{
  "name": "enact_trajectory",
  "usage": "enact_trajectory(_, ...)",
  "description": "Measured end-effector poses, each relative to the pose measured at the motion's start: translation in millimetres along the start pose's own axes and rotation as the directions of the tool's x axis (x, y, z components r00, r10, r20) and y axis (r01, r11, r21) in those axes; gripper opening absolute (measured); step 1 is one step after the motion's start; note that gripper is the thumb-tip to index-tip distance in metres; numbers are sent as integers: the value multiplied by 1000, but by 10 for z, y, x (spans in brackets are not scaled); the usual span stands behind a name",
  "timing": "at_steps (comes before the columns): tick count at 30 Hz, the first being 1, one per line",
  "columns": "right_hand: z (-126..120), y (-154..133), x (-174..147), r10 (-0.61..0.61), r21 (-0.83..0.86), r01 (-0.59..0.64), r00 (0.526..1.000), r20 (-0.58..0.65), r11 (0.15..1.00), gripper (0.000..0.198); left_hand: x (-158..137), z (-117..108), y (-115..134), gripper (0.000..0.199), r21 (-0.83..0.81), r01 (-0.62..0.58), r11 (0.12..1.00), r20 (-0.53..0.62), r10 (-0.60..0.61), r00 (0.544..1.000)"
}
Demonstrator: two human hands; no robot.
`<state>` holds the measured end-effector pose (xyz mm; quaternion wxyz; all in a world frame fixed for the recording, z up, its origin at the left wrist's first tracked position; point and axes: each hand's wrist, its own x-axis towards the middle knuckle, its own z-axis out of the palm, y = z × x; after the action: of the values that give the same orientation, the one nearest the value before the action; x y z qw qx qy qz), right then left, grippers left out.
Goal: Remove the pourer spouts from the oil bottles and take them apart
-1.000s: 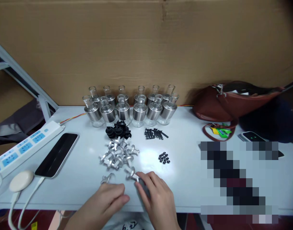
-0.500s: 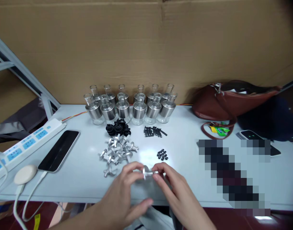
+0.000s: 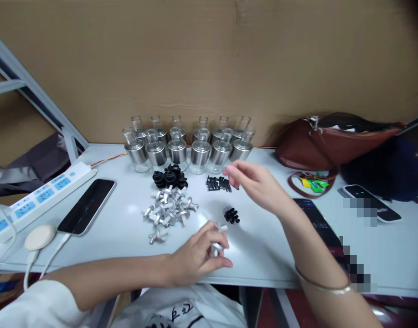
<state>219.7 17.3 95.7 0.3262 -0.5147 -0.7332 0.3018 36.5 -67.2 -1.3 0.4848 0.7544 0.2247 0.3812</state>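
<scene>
My left hand is closed around a silver disc-and-stem fitting above the front of the table; its stem sticks out past the fingers. My right hand is raised by the small black rods, thumb and fingertips drawn together; whatever they hold, if anything, cannot be made out. Small black rings lie in a cluster between my two hands. Left of these is a heap of similar silver fittings, with ribbed black stoppers piled behind it.
Glass bottles with metal bands stand in two rows at the back. A phone, a white charging puck and a power strip lie left. At right are a brown bag and another phone under my forearm.
My right hand has let go of the silver fitting's stem and moved up and away to the black rods. My left hand keeps the fitting and has turned and shifted slightly right.
</scene>
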Motion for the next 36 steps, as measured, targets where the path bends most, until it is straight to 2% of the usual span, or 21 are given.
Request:
enact_trajectory(2, -38, 120, 107, -19, -40, 17, 999, -38, 999, 37, -19, 31, -42, 17, -78, 74, 994, -69, -79, 994)
enact_trajectory(3, -50, 186, 133, -17, -55, 17, 1000, -3, 998, 35, -33, 43, -57, 16, -103, 97, 990, -82, -105, 991)
enact_trajectory(5, -62, 319, 137, 14, -66, -5, 989, 145, 998, 32, -58, 55, -68, 12, -140, 114, 984, -74, -125, 989)
enact_trajectory(9, -52, 515, 66, 64, -47, -48, 879, 472, 998, 26, -63, 48, -49, 23, -192, 111, 975, -33, -119, 992)
enact_trajectory(12, -36, 579, 35, 69, -50, -50, 826, 559, 998, 22, -51, 43, -40, 30, -203, 92, 975, -68, -108, 992)
enact_trajectory(17, -22, 634, 35, 100, -98, -55, 826, 555, 994, 20, -52, 44, -45, 30, -169, 160, 973, -94, -177, 980)
enact_trajectory(23, -93, 646, 6, 135, -126, -79, 833, 536, 989, 19, -68, 48, -60, 28, -171, 103, 980, -62, -115, 991)
enact_trajectory(29, -180, 625, -32, 174, -169, -104, 858, 483, 980, 15, -82, 56, -64, 26, -188, 149, 971, -53, -162, 985)
enact_trajectory(36, -182, 620, -54, 236, -225, -142, 845, 479, 964, 12, -79, 49, -58, 29, -213, 190, 958, -36, -202, 979)
